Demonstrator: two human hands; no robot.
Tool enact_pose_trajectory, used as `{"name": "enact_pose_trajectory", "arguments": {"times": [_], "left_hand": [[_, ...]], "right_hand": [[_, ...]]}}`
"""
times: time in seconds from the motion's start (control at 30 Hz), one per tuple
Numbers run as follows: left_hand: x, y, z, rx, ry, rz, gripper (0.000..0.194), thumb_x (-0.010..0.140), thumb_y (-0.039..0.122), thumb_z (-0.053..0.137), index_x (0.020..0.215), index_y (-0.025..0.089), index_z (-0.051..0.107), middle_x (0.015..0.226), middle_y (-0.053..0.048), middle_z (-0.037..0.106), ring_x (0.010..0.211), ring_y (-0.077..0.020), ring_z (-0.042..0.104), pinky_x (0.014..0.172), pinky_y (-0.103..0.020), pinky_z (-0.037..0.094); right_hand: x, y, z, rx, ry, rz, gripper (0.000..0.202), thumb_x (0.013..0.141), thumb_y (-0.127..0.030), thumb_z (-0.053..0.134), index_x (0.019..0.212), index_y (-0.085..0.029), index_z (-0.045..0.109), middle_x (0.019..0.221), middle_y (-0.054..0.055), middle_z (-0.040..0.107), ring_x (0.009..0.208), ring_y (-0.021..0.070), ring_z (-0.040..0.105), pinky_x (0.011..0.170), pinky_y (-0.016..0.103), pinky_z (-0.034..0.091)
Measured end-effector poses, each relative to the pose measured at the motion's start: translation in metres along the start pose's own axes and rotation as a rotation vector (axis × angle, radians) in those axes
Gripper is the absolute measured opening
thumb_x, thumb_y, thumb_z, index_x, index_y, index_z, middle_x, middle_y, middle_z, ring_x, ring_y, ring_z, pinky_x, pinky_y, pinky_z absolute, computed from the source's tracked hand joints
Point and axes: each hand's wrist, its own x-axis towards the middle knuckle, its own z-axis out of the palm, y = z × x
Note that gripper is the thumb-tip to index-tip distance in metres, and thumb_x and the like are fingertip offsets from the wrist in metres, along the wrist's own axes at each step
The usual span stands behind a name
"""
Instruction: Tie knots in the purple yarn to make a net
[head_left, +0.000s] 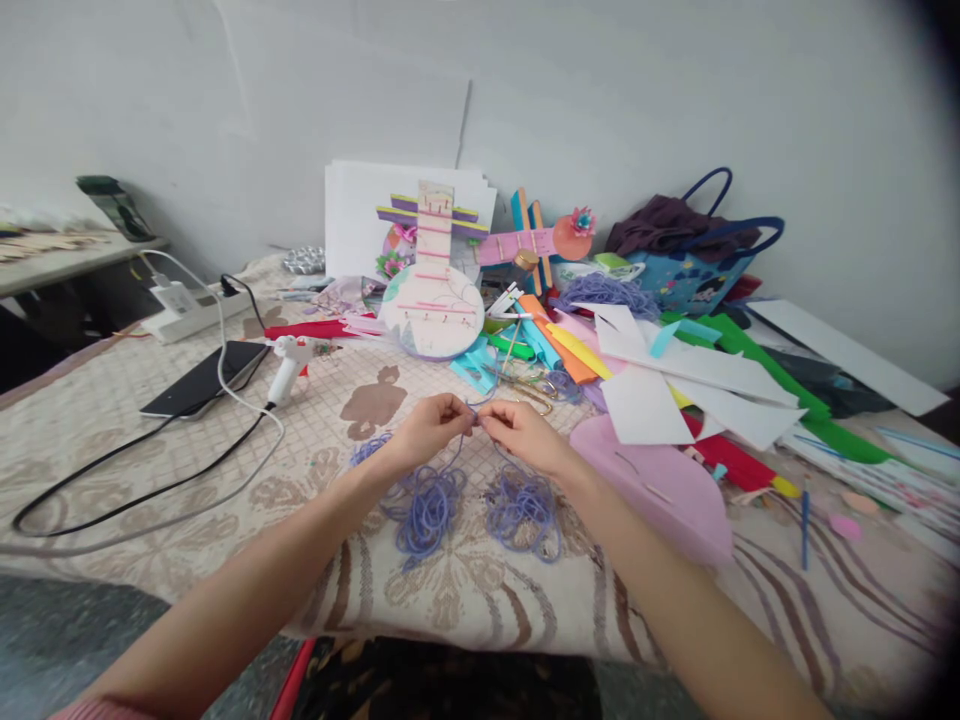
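My left hand (433,430) and my right hand (523,432) meet fingertip to fingertip above the middle of the table, both closed in a pinch. Between them runs a thin purple cord (475,410), held by each hand; whether it is knotted there is too small to tell. Strands drop from the fingers toward two loose piles on the cloth. One tangled pile of purple cord (429,508) lies below my left hand, and another cord pile (523,510) lies below my right. Just beyond the hands are scissors (534,393), partly hidden.
A white glue gun (289,368) with its cable and a black tablet-like slab (204,378) lie at left. White card pieces (646,405) and a pink foam sheet (652,480) cover the right. Decorated cardboard instruments (433,310) lean at the back beside a blue bag (697,275).
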Motion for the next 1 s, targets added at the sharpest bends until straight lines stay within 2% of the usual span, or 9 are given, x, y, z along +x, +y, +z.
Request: {"name": "enact_pose_trajectory", "arguments": {"times": [0.23,0.4,0.8,1.0], "left_hand": [[-0.0001,0.0000,-0.0013,0.030,-0.020,0.028,0.009,0.074,0.022,0.057,0.072,0.013,0.058,0.060,0.000,0.060,0.046,-0.0057,0.044,0.045,-0.017,0.032],[0.0003,-0.0024,-0.0036,0.046,-0.041,0.094,0.011,0.073,0.024,0.057,0.071,0.013,0.058,0.062,0.000,0.061,0.058,-0.0091,0.053,0.054,-0.019,0.038],[-0.0002,-0.0033,-0.0027,0.108,-0.039,0.140,0.009,0.073,0.021,0.054,0.071,0.013,0.057,0.063,-0.001,0.060,0.059,-0.0098,0.053,0.055,-0.020,0.039],[-0.0010,-0.0007,-0.0021,0.077,-0.056,0.105,0.008,0.074,0.019,0.054,0.070,0.012,0.057,0.061,0.001,0.058,0.055,-0.0075,0.050,0.051,-0.018,0.037]], "right_hand": [[0.0013,0.0016,0.0037,-0.021,0.036,-0.071,0.017,0.079,-0.029,0.048,0.068,-0.017,0.051,0.063,-0.002,0.045,0.057,0.0099,0.038,0.053,0.022,0.030],[0.0017,0.0035,0.0050,0.008,0.036,-0.064,0.017,0.078,-0.029,0.049,0.067,-0.016,0.052,0.059,-0.003,0.042,0.054,0.0092,0.035,0.051,0.022,0.027],[0.0025,0.0077,0.0066,0.038,0.047,-0.086,0.015,0.077,-0.026,0.050,0.067,-0.016,0.054,0.059,-0.003,0.045,0.054,0.0088,0.037,0.051,0.022,0.027],[-0.0003,0.0039,0.0038,0.123,-0.003,-0.030,0.020,0.079,-0.032,0.050,0.066,-0.017,0.051,0.052,-0.006,0.033,0.044,0.0065,0.027,0.044,0.022,0.020]]}}
